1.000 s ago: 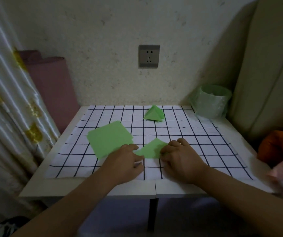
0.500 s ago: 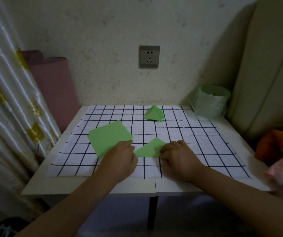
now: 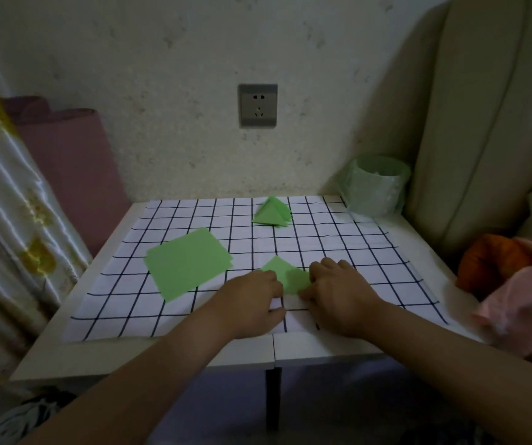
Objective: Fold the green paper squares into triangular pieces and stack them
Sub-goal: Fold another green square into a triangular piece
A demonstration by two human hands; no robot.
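Dim corner room, head view only: we see a white table (image 3: 322, 351) against a speckled wall with a wall socket (image 3: 257, 105), and a black-grid checked cloth (image 3: 338, 252) covering most of the top. Task things: the stack of flat green squares (image 3: 187, 263) lies on the cloth's left half, the pile of finished triangles (image 3: 271, 213) sits near the far edge, well apart from it, and the half-folded piece (image 3: 285, 273) lies on the near middle of the cloth, between the hands. The left hand (image 3: 252, 303) has curled fingers on the piece's left edge. The right hand (image 3: 338, 293) has curled fingers over the right edge with the thumb underneath, so we read both as pinching it, though the fingertips are mostly hidden. A darker flap looks partly raised on the right side. We judge the step as mid-fold. Risks from here: the corners may not meet if one hand pulls harder, which gives a skewed crease. The thin paper may slide on the smooth cloth under pressure, or the cloth itself may bunch. The left wrist is near the flat stack and could fan or nudge it. The low light makes the edges hard to match. A springy crease could tip the far pile when this piece is added. A green bin (image 3: 375, 191) stands at the far right corner, out of the way.
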